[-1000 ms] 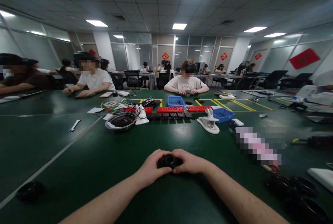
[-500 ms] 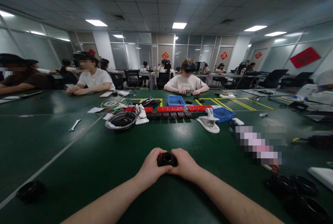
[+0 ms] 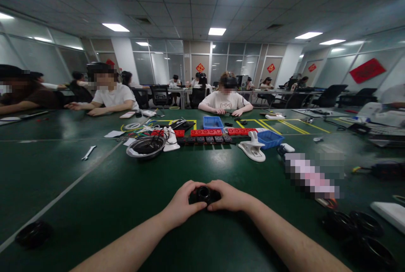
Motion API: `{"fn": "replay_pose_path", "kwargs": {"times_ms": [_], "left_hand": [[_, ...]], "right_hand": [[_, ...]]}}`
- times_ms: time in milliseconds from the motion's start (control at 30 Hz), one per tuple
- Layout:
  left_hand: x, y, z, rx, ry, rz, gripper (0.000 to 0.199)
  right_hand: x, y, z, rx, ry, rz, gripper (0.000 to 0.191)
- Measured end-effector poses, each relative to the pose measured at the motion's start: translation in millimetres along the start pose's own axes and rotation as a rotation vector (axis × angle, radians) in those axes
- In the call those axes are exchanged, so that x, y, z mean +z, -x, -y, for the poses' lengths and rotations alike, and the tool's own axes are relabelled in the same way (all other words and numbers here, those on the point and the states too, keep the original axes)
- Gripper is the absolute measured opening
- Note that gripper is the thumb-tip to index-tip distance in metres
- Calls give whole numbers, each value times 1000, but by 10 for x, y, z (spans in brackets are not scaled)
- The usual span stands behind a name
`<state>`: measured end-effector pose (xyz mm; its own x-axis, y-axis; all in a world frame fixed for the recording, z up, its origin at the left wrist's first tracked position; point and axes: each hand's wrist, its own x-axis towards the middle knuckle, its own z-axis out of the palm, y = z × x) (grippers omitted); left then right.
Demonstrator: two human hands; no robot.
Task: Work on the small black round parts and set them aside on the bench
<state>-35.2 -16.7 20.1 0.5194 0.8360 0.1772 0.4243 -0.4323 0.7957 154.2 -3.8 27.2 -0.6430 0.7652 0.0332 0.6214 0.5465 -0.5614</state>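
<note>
Between my two hands is a black round part (image 3: 203,194) with a raised ring and a hole at its top. My left hand (image 3: 184,202) is closed round its left side, fingers behind and thumb in front. From the right, my right hand (image 3: 228,197) grips the other side in the same way, its thumb close to the left one. The fingertips behind the part are partly hidden. The part is at the table surface, in front of me; whether it rests there I cannot tell.
Several black rings (image 3: 363,230) lie at the lower right, and a black ring-shaped part (image 3: 33,234) at the lower left. Ahead are a wrench (image 3: 89,153), a metal bowl (image 3: 145,149), a white clip base (image 3: 253,149), red strips (image 3: 206,132) and a blue bin (image 3: 270,138). Co-workers sit opposite.
My hands stay on the black part; the thumbs have shifted slightly and more of its sides shows. A co-worker at the left has moved one hand outward. The view has turned slightly.
</note>
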Motion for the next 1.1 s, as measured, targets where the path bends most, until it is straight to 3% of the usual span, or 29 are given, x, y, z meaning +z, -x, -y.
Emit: {"fn": "replay_pose_path", "kwargs": {"times_ms": [133,767,900,1100], "left_hand": [[-6,-4,-5,8,2,30,37],[-7,0,-42,-33,-5,19,35],[56,0,-20,-61,-1,-54,34],[153,-24,17,-154,-77,-261,30]], "right_hand": [[-17,-11,-52,-47,-64,28,38],[6,-21,-80,2,-82,17,28],[86,-40,-43,95,-13,-15,34],[313,-87,189,317,334,-240,32]]}}
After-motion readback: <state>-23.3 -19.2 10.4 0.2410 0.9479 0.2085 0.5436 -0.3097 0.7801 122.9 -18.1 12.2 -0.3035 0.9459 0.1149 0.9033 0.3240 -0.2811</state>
